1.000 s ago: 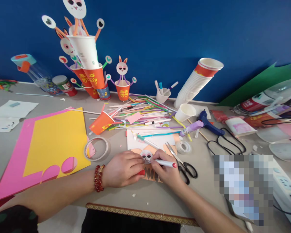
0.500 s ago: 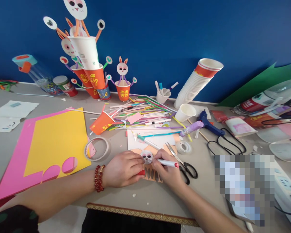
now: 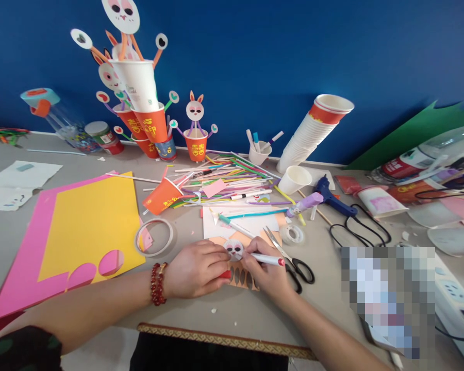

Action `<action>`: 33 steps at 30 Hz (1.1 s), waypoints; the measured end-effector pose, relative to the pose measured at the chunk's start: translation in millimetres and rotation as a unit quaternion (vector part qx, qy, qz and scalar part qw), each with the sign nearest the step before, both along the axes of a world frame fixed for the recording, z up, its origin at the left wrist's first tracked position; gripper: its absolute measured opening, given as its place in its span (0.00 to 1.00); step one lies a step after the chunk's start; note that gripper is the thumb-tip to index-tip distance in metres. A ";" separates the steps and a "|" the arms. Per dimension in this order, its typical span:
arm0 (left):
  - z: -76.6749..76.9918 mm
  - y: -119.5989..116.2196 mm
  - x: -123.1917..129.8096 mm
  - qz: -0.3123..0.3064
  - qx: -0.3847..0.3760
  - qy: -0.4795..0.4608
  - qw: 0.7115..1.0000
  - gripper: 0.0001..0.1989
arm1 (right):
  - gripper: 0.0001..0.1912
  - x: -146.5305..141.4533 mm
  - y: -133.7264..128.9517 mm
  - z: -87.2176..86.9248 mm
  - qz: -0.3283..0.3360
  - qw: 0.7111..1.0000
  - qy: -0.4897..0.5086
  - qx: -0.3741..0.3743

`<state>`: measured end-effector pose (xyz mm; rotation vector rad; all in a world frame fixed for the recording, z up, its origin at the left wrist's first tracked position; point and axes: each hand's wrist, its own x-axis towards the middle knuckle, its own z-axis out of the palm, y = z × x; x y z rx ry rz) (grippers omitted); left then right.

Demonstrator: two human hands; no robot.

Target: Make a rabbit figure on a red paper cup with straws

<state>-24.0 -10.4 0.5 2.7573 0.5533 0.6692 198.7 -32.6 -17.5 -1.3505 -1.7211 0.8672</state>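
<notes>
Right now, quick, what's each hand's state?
Left hand: closed on a red cap, also steadying the white face disc.
Right hand: closed on the white marker.

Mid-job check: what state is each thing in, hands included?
Face: lying flat, edges partly covered
Left hand: laid against the face
Right hand: closed around the pen
Pen: gripped, tip hidden
Scissors: lying, blades slightly open
Glue gun: lying, not held
Front orange cup: tipped over
Loose white cup: upright
Pen cup: upright, holding pens
Cup stack: nested
</notes>
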 end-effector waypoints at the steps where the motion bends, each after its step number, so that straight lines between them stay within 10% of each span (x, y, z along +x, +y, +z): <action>1: 0.3 0.1 0.1 0.000 0.000 -0.002 1.000 0.12 | 0.08 0.0 0.3 0.7 0.004 1.000 -0.003 -0.002; 16: -4.7 0.0 -1.8 0.000 -0.005 -0.011 1.000 0.12 | 0.07 2.3 -1.7 1.5 -0.052 0.988 0.148 0.000; 24: -3.8 0.8 -2.7 0.000 -0.024 -0.034 0.999 0.09 | 0.06 8.9 -20.1 3.0 0.107 0.968 0.219 0.055; 33: -1.3 -0.4 0.5 0.008 -0.037 -0.048 0.998 0.07 | 0.06 -1.7 -19.5 17.1 0.116 0.978 0.150 0.091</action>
